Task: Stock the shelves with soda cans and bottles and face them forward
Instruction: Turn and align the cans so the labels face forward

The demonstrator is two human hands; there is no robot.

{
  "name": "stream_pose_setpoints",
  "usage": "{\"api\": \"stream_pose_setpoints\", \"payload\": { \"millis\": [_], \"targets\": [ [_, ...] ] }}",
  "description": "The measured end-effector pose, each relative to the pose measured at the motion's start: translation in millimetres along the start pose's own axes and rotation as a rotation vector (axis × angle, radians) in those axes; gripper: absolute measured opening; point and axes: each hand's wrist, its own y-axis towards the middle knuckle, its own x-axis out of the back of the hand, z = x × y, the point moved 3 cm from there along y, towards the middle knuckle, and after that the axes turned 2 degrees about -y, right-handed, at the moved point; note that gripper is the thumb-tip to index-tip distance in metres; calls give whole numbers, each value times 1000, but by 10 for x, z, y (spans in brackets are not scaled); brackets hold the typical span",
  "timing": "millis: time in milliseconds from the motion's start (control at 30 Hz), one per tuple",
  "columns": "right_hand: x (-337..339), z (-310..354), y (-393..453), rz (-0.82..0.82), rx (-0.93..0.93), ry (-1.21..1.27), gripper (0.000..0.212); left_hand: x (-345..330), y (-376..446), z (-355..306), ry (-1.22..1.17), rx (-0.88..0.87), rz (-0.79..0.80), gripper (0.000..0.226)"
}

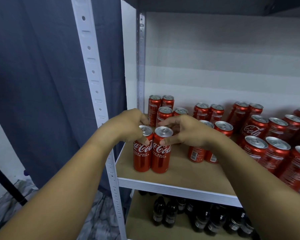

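Both bare forearms are seen closest to the camera, reaching forward and up to the front left corner of the wooden shelf board (pixel 184 172). At that corner two red Coca-Cola cans stand upright and touching each other, with the logo turned to the front. The left hand (pixel 128 126) is laid over the top of the left can (pixel 142 153); its fingers are curled round the rim and its thumb is pressed on the red wall just under the lid. The right hand (pixel 185 131) is placed at the right can (pixel 160 153): the thumb tip is set on the front of the wall, and the fingers are bent over behind the lid. Each can is therefore directly under its own hand, with the long axis vertical, so a small twist or a push backward is judged to be enough for the next move.

Further back, more red cans (pixel 164 110) are standing in pairs, and many of them show the barcode side, so facing is not yet finished. Behind them the pale back wall (pixel 223 58) is seen. On the lower shelf dark bottles (pixel 170 213) are placed.
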Motion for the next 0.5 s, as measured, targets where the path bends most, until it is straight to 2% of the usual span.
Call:
{"api": "stream_pose_setpoints", "payload": {
  "millis": [133, 200, 300, 367, 500],
  "targets": [
    [-37, -30, -69, -51, -8, 25, 84, -115, -109, 24, -163, -22, -84, 75],
    [-81, -43, -131, -92, -3, 8, 89, -257, -172, 122, -279, -54, -199, 72],
    [-200, -136, -234, -160, -2, 96, 81, -541, -284, 318, -461, -90, -421, 70],
    [-294, -214, -276, -208, -1, 165, 75, -720, -354, 398, -557, -145, -526, 59],
    [-371, -257, -322, -262, 24, 242, 64, -862, -408, 436, -601, -198, -598, 46]
  ]
}}
